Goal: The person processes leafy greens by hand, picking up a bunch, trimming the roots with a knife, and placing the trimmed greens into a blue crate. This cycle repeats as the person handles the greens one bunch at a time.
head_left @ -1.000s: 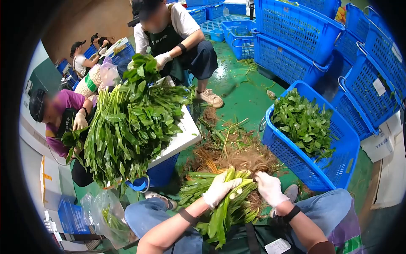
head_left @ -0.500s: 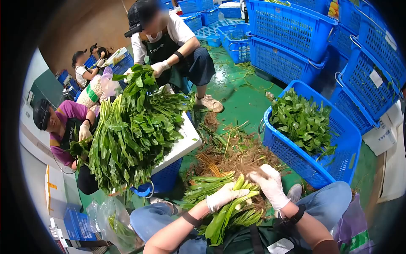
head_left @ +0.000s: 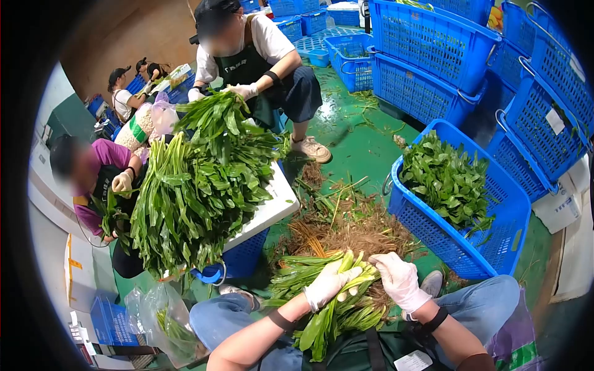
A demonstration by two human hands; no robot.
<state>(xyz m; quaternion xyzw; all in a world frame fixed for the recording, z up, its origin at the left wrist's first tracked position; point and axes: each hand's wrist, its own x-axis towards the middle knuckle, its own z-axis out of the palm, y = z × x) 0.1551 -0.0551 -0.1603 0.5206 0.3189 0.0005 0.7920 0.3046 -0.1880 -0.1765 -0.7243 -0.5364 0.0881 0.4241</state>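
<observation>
My left hand (head_left: 332,284), in a thin white glove, is closed around a bunch of long-leafed greens (head_left: 318,334), pale stem ends up and to the right. My gloved right hand (head_left: 403,283) is at those stem ends with its fingertips pinched together on them; the exact bit between the fingertips is too small to make out. More cut greens lie under both hands, between my knees. Just beyond is a heap of brown roots and trimmings (head_left: 352,232) on the floor.
A blue crate (head_left: 458,256) with loose leaves stands at right. Tall stacks of blue crates (head_left: 427,40) rise behind it. At left, a white foam box (head_left: 263,213) bears a big pile of greens (head_left: 192,198). Co-workers crouch beyond it; a plastic bag (head_left: 170,324) lies near my left knee.
My right hand has moved slightly left and down, its fingers now at the stem ends. My left hand keeps its hold. The co-worker opposite has shifted their hands over the pile.
</observation>
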